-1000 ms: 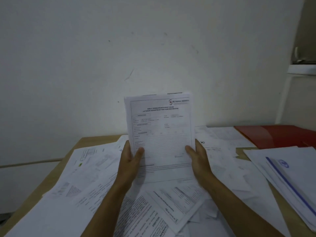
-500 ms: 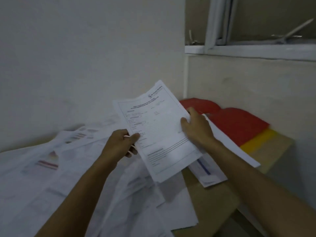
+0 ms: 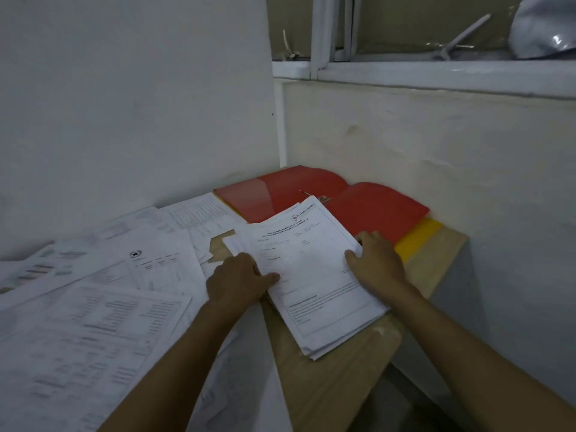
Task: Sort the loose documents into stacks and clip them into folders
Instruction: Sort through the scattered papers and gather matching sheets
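Note:
A stack of white printed forms (image 3: 314,275) lies tilted on the wooden table (image 3: 330,388), near its right end. My left hand (image 3: 240,283) grips the stack's left edge with the thumb on the top sheet. The stack's right edge is held by my right hand (image 3: 375,260), thumb on top and fingers curled over the side. Behind the stack lie two red folders (image 3: 378,210), and the far corner of the stack overlaps them. A yellow folder (image 3: 417,238) shows beneath the red ones.
Loose printed documents (image 3: 93,322) cover the left and middle of the table in overlapping layers. Walls meet in a corner behind the folders. A window ledge (image 3: 436,79) runs above on the right. The table's right edge drops off beside the stack.
My view swung right toward the corner. Both hands carried the forms from upright over the loose papers down to the right, and the stack now lies on the table by the red folders.

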